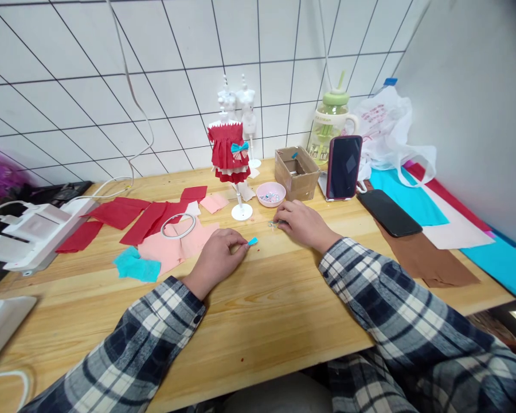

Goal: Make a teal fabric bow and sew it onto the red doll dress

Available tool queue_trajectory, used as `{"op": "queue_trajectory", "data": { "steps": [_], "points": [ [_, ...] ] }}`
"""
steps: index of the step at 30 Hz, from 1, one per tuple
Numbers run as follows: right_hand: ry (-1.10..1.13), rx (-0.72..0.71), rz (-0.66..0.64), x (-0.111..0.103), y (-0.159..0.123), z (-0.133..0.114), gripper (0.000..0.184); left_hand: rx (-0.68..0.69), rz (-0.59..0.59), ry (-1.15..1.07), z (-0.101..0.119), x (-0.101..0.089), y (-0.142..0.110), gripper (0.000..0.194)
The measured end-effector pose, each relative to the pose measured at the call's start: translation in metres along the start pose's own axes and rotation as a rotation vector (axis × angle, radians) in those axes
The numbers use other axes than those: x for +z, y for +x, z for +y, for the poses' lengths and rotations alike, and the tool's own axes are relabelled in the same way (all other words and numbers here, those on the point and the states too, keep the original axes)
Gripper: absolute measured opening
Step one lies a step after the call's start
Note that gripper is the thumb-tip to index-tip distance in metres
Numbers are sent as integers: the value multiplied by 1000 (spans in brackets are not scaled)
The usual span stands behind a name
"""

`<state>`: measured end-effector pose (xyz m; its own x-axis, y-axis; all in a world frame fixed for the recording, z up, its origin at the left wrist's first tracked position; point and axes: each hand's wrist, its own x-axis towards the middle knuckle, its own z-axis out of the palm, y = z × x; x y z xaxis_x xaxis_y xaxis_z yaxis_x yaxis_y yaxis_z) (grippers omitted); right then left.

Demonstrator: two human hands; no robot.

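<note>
Fabric scrap, turq.: pinched, L hand. R hand: at sm. item, grip unclear. Pink bowl nr. R hand.

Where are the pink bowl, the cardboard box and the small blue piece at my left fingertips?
Pink bowl (270, 203), head view: its near outer wall.
Cardboard box (304, 184), head view: its near outer wall.
Small blue piece (253, 241), head view: middle of its exposed part.

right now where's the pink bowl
In the head view, the pink bowl sits just right of centre, between the dress form's white base and the cardboard box, beyond the right hand.
</note>
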<state>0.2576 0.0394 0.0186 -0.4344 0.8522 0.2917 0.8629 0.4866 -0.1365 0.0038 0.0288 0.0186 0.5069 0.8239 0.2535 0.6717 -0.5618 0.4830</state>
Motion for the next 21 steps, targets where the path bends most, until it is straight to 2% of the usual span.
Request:
{"op": "queue_trajectory", "data": {
  "steps": [3, 5, 8, 10, 16, 21],
  "points": [
    [-15, -17, 1, -2, 0, -2, 14, 40, 11, -11, 2, -2, -1, 15],
    [-24, -57, 13, -5, -1, -6, 17, 132, 13, -28, 6, -3, -2, 14],
    [-54, -155, 31, -9, -2, -13, 24, 289, -58, -9, 11, -3, -5, 14],
    [-75, -216, 41, -12, -2, -18, 27, 330, -120, 28, 14, -1, -6, 14],
    [-7, -226, 117, -14, -3, -25, 27, 271, -89, -25, 13, 2, -7, 14],
    [54, -284, 165, -11, -4, -29, 23, 189, -149, -106, 16, 2, -7, 11]
  ]
}}
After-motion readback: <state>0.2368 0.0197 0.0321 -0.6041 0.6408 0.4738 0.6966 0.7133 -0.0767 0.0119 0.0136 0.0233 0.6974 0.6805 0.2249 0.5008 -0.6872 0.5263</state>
